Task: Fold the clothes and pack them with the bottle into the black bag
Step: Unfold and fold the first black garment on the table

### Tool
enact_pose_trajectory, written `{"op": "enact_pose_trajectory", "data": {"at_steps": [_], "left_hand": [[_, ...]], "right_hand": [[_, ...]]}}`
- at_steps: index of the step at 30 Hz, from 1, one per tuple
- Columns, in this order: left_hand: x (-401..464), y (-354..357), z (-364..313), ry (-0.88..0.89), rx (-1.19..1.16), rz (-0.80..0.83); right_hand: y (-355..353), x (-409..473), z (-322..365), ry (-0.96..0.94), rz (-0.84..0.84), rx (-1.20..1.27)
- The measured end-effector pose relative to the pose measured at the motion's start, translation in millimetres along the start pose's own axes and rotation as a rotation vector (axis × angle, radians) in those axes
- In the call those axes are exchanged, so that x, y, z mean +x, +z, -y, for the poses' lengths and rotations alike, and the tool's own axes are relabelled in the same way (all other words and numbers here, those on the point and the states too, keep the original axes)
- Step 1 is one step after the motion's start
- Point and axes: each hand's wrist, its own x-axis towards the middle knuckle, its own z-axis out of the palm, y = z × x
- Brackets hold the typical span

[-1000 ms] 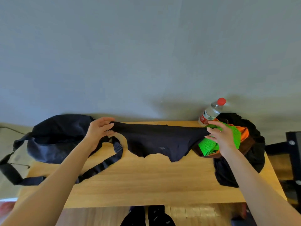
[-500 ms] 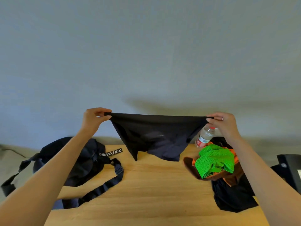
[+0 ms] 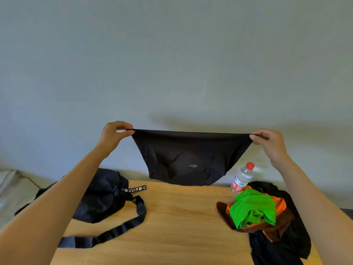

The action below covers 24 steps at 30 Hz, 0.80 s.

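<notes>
I hold a black garment [image 3: 189, 157] stretched taut in the air above the far side of the wooden table [image 3: 177, 226]. My left hand [image 3: 113, 135] pinches its left top corner and my right hand [image 3: 270, 143] pinches its right top corner. The black bag [image 3: 101, 196] lies at the table's left, its strap [image 3: 122, 228] trailing toward me. A clear bottle [image 3: 242, 177] with a red cap stands at the back right. In front of the bottle lies a pile of clothes: a green mesh piece [image 3: 254, 207] on top of orange, brown and black ones.
A plain grey wall [image 3: 172, 64] rises right behind the table. The table's right edge runs close to the pile of clothes, and part of the black cloth [image 3: 282, 247] hangs near it.
Both hands lifted the black garment off the table and raised it, spread wide, to chest height. The view tilted upward.
</notes>
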Motion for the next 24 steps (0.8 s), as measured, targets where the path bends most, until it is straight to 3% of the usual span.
{"op": "enact_pose_trajectory", "data": {"at_steps": [8, 24], "left_hand": [[-23.9, -14.4, -2.3, -0.068, -0.165, 0.033], [-95.0, -74.2, 2.1, -0.076, -0.182, 0.227]], "right_hand": [[-6.1, -26.6, 12.1, 0.027, 0.030, 0.095], [-14.7, -129.8, 44.4, 0.067, 0.083, 0.066]]}}
